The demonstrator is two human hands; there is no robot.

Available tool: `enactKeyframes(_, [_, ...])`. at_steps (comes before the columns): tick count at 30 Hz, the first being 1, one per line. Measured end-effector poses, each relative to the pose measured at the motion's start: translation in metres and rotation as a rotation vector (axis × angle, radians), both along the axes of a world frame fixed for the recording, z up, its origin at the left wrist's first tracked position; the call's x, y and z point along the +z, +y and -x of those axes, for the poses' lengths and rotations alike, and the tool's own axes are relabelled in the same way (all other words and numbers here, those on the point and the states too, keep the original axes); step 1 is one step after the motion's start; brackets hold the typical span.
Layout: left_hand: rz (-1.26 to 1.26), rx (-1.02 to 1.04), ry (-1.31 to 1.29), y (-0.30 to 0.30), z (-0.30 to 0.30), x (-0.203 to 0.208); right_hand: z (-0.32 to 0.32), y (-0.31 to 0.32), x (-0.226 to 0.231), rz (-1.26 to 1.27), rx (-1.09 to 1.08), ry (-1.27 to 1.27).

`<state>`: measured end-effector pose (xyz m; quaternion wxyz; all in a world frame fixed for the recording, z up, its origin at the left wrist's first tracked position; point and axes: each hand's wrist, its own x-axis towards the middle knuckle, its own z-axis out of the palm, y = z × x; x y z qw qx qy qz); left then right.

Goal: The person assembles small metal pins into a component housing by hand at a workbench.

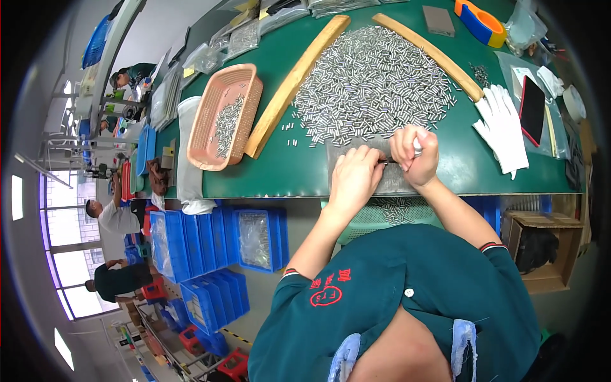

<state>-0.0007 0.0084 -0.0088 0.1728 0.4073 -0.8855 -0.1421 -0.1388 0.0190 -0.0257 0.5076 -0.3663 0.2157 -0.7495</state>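
Note:
My left hand (358, 179) rests on a dark grey plate (396, 183) at the table's front edge. Its thumb and fingers pinch a small piece that looks like a metal pin, mostly hidden by the fingertips. Beside it my right hand (417, 156) is closed around a thin tool; a whitish part shows in the fist, and a dark tip points at the left fingertips. Just beyond both hands spreads a big pile of short shiny metal pins (375, 83). Under the table edge, a green basket (356, 230) holds more pins.
Two wooden strips (299, 83) flank the pile. A pink basket (196, 143) with pins stands left. White gloves (503, 130), a phone (532, 109) and an orange-and-blue tape dispenser (480, 23) lie right. Blue crates (203, 239) stand on the floor; other people work far left.

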Motion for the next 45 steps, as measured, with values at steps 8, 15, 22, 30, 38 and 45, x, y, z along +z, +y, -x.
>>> enactKeyframes(8, [0.022,-0.157,-0.003,-0.001,-0.002,0.003,0.007,-0.002,-0.005,-0.046,0.037,-0.112])
enactKeyframes(15, [0.024,0.004,0.054,0.006,-0.003,-0.002,0.0,-0.002,0.004,-0.083,0.043,-0.095])
enactKeyframes(22, [-0.056,0.023,0.11,0.005,-0.003,-0.008,0.004,0.002,0.007,-0.092,0.093,-0.083])
enactKeyframes(30, [-0.055,0.038,0.178,0.008,-0.004,-0.013,0.003,0.002,0.008,-0.116,0.113,-0.091])
enactKeyframes(38, [-0.13,0.101,0.207,0.01,-0.005,-0.014,0.002,0.001,0.008,-0.108,0.11,-0.153])
enactKeyframes(45, [-0.121,0.088,0.182,0.009,-0.005,-0.013,-0.002,0.001,0.004,-0.046,0.094,0.021])
